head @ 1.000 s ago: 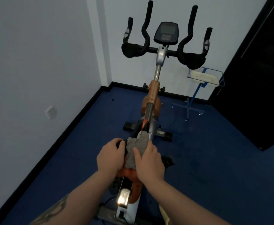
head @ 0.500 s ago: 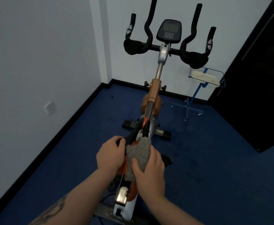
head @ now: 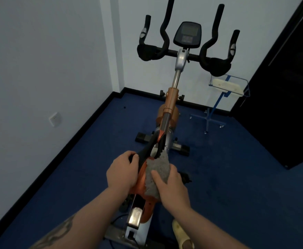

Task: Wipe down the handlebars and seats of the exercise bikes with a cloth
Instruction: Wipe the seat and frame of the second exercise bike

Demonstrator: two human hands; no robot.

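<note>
While you work at the seat: the task looks to be in its seat stage on this one bike, by my judgement.
Seat: the black padded saddle sits low in view, its narrow nose pointing away from you toward the frame; most of it is hidden under your hands.
Left hand: your left hand is curled over the saddle's left edge, fingers wrapped on it, likely steadying it.
Right hand: your right hand pinches the grey fuzzy cloth, thumb on top, pressing it against the saddle's right side and the orange frame cover just below.
Cloth: bunched, touching the seat, between your two hands.
Handlebars: the black multi-grip handlebars with the grey console stand well ahead, apart from both hands; nothing shows whether they have been wiped.
Done: you cannot tell from this view how much of the saddle is clean.
Left: judged from how things lie, finishing the seat, possibly the handlebars, and any other bikes, none of which are in view.
Nearby: a blue wire stand with a white tray sits by the dark door, on blue carpet.
</note>
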